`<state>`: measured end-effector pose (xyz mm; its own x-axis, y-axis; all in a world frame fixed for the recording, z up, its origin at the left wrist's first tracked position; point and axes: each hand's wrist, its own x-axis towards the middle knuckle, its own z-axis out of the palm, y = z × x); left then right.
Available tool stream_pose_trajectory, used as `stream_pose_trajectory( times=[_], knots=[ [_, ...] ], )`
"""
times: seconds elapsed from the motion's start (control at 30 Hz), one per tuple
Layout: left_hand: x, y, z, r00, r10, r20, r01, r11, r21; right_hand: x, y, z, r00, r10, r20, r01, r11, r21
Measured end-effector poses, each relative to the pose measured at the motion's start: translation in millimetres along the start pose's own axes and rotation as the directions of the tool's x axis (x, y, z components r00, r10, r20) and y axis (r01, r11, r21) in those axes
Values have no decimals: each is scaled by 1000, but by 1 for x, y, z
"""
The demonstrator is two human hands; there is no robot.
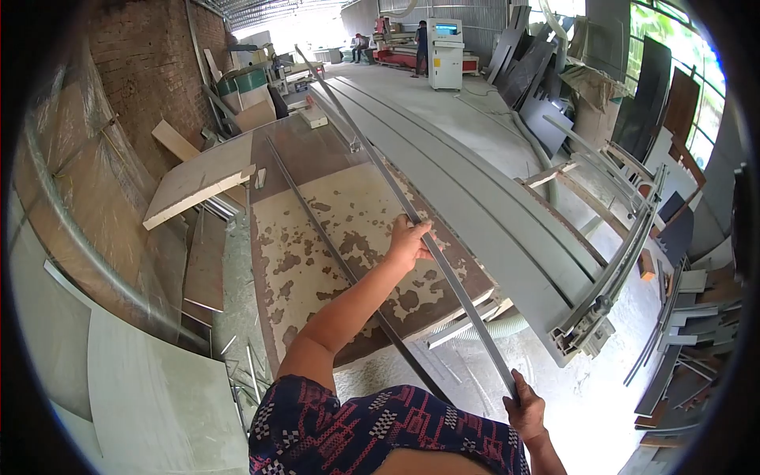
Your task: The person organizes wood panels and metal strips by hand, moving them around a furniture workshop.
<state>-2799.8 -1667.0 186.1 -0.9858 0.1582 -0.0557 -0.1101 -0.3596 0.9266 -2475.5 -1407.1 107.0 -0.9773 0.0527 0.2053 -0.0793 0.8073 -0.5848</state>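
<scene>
A long, narrow grey strip [461, 293] runs diagonally from the far end of the saw table down to the lower right. My left hand [412, 241] is closed around its middle, above the worn brown table surface. Near its lower end, my right hand [525, 409] grips the same strip, beyond the table's front edge. A second dark strip [323, 233] lies across the worn table [277, 289], left of my left hand. Beside the held strip is the long grey sliding table [475, 229] with grooves.
A light board [186, 186] juts out at the table's left. A metal frame [609, 206] with a rail stands on the right. Panels [158, 388] lean at the lower left. Two people are in the far background, near a white control cabinet [446, 63].
</scene>
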Motion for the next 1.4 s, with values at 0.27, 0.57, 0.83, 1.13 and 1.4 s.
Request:
stream_pose_trajectory(
  times=[0.27, 0.57, 0.83, 1.13, 1.4],
  knots=[
    [52, 2, -5, 1000, 12, 11, -12, 999, -51, 40, -26, -29, 998, -53, -18, 54, 998, 40],
    [156, 31, -81, 998, -2, -70, -1, 999, -40, 145, -83, 5, 989, -34, 147, 3, 978, 207],
    [233, 50, -140, 998, -38, -48, 37, 999, -35, 218, -134, 35, 978, 4, 210, -50, 975, 216],
    [279, 62, -157, 995, -3, -97, -3, 999, -54, 268, -153, 39, 976, -23, 218, -19, 982, 187],
    [293, 83, -164, 994, -79, -79, 70, 991, -114, 301, -184, 15, 968, 33, 250, -28, 999, -23]
  ],
)
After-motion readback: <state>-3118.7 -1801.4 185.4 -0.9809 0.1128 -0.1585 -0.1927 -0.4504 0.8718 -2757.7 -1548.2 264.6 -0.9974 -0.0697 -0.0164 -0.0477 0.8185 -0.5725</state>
